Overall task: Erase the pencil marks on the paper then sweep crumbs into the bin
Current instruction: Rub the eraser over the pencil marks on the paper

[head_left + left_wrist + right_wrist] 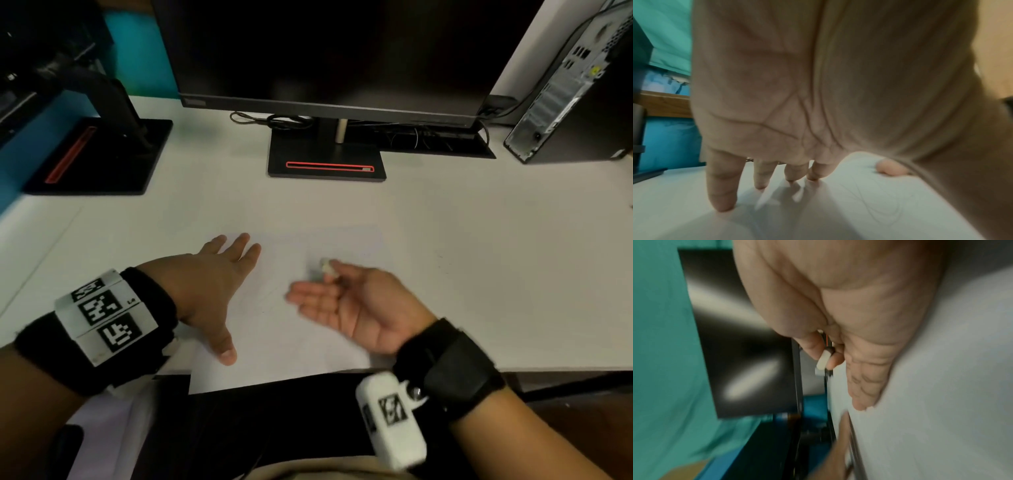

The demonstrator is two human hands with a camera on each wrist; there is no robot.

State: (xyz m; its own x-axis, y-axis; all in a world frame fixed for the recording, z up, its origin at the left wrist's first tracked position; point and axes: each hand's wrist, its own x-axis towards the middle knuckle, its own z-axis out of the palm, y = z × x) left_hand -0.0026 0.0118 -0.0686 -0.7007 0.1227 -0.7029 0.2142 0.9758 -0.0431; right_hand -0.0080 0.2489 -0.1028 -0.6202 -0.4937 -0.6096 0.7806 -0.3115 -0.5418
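Note:
A white sheet of paper point(274, 342) lies at the desk's front edge, its near corner hanging over. Faint pencil lines point(879, 204) show on it beside my left thumb. My left hand point(219, 291) lies flat on the paper's left part, fingers spread and straight, holding the sheet down. My right hand point(346, 301) stands on its edge on the paper, palm turned left, blurred. Its thumb and forefinger pinch a small white eraser point(325, 264), which also shows as a white eraser point(822, 360) between those two fingertips; the other fingers are extended.
A black monitor point(329, 51) on its stand point(325, 161) is behind the paper. A second stand point(99, 154) sits at the left, a computer tower point(575, 96) at the right. White desk point(496, 257) stretches right of the paper. No bin is in view.

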